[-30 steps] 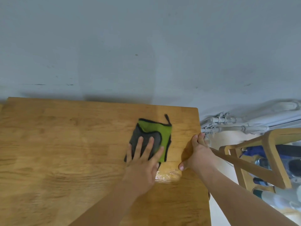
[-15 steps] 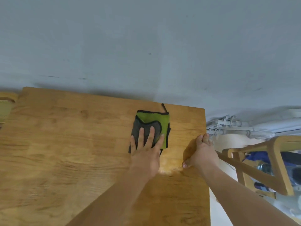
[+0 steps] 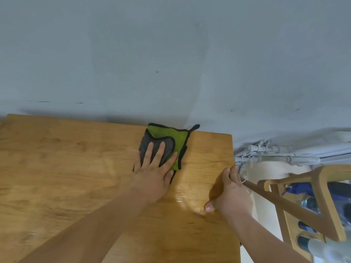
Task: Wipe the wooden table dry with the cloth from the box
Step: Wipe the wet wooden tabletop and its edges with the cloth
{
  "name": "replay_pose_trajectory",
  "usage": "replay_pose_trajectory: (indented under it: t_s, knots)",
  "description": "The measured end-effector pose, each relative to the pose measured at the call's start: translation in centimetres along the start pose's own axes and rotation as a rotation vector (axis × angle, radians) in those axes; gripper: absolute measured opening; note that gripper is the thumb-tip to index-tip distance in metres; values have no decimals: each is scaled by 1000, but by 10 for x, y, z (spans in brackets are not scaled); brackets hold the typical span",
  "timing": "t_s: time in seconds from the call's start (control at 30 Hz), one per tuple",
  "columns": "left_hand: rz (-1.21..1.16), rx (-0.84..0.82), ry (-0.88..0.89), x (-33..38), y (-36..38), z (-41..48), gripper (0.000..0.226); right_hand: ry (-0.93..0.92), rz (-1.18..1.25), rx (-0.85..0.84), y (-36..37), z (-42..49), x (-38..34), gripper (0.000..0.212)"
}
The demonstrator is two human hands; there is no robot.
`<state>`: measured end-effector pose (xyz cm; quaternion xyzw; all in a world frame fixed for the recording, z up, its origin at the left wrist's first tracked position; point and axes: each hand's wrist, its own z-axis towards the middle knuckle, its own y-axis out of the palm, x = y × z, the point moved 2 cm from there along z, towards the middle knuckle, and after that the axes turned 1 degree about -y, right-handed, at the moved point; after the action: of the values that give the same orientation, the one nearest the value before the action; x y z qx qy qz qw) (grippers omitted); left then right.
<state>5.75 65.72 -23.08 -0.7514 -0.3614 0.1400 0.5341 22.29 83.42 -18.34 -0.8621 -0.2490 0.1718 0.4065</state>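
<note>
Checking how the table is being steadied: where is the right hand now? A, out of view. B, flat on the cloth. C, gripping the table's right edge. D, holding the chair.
C: the right hand wraps over the wooden table's right edge, while the left hand presses the cloth.

Glossy wooden table (image 3: 76,168), soft fabric cloth (image 3: 176,141)

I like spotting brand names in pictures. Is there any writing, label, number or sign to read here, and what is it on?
None can be read.
Green and grey cloth: no tag text visible.
Wooden table: bare wood, no marks.
Wall: only scuffs.
Bottles in the wooden rack: too blurred to tell any label.
</note>
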Motion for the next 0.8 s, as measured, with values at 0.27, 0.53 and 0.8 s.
replay_pose_trajectory:
  t_s: [0.27, 0.53, 0.8]
  knots:
    - [93, -71, 342, 112, -17, 98, 58, -33, 98, 69, 10, 6, 11, 146]
    - [198, -71, 613, 105, -14, 100, 55, 16, 108, 19, 9, 6, 12, 152]
    - [19, -4, 174, 19, 0, 19, 57, 6, 88, -12, 10, 5, 8, 153]
